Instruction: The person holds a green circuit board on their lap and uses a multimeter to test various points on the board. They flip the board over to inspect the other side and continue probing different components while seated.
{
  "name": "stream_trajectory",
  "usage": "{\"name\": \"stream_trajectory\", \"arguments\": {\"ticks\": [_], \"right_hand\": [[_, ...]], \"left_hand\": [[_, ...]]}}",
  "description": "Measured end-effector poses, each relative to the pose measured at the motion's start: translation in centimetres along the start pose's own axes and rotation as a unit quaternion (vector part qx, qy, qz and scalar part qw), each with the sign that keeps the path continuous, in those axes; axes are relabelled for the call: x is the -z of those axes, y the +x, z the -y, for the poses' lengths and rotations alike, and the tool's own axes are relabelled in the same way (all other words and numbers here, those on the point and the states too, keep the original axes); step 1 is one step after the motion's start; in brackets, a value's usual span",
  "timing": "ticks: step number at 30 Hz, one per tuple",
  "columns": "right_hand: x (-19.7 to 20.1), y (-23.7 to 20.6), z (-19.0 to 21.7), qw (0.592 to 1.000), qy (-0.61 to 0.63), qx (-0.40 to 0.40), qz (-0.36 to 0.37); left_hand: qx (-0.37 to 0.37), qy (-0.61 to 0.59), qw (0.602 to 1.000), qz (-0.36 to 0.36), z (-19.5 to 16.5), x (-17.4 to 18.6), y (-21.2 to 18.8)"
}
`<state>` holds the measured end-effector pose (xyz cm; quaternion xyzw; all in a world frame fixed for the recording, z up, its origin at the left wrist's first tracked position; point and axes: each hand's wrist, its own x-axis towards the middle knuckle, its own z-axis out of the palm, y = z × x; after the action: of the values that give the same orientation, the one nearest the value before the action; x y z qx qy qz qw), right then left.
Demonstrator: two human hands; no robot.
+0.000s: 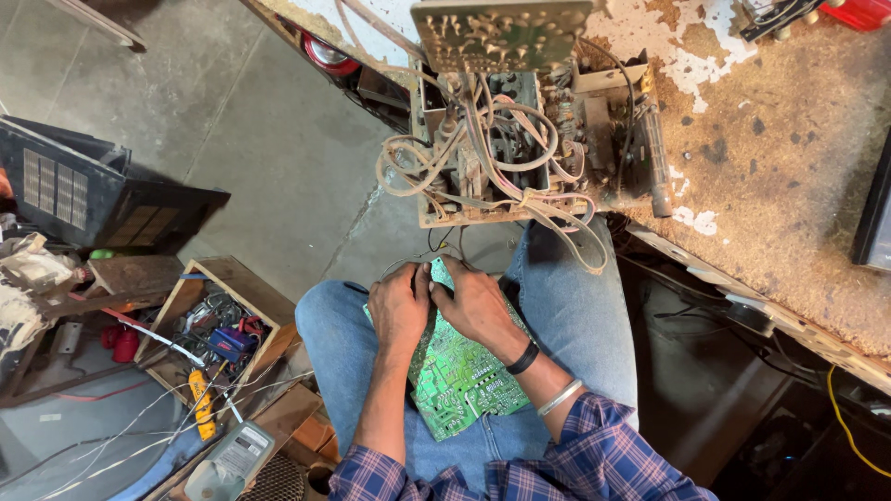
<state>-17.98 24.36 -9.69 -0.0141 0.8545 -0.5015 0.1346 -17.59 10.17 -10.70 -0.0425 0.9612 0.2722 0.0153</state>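
Two hands, left hand and right hand, grip one circuit board.

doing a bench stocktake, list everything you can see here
circuit board: one, green, on the person's lap under both hands
open chassis: one, dusty beige with tangled wires, on workbench edge
workbench: one, brown with flaking white paint, upper right
wooden box: one, brown, full of tools, on floor left
yellow-handled tool: one, beside the box
black casing: one, floor far left
left hand: one, on the board's top edge
right hand: one, beside it, wrist with black band and metal bangle
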Motion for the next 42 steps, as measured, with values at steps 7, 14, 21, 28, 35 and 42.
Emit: {"name": "stream_trajectory", "arguments": {"ticks": [7, 14, 21, 28, 35, 42], "right_hand": [[-0.3, -0.1, -0.7, 1.000, -0.004, 0.010, 0.002], [-0.3, -0.1, -1.2, 1.000, -0.014, 0.001, 0.010], [-0.1, -0.2, -1.2, 1.000, -0.011, -0.013, 0.015], [-0.1, -0.2, -1.3, 1.000, -0.012, -0.002, 0.009], [-0.3, -0.2, -1.2, 1.000, -0.011, 0.011, -0.003], [-0.1, -0.2, -0.4, 1.000, 0.001, 0.015, -0.012]], "left_hand": [[0.006, 0.011, 1.000, 0.004, 0.0, -0.4, 0.0], [-0.002, 0.013, 1.000, 0.000, -0.1, -0.6, 0.1], [0.017, 0.007, 1.000, 0.001, -0.5, -0.4, 0.0], [0.006, 0.020, 1.000, 0.001, -0.5, -0.4, 0.0], [0.002, 0.002, 1.000, -0.002, -0.4, -0.3, 0.0], [-0.012, 0.018, 1.000, -0.010, 0.2, -0.4, 0.0]]}}
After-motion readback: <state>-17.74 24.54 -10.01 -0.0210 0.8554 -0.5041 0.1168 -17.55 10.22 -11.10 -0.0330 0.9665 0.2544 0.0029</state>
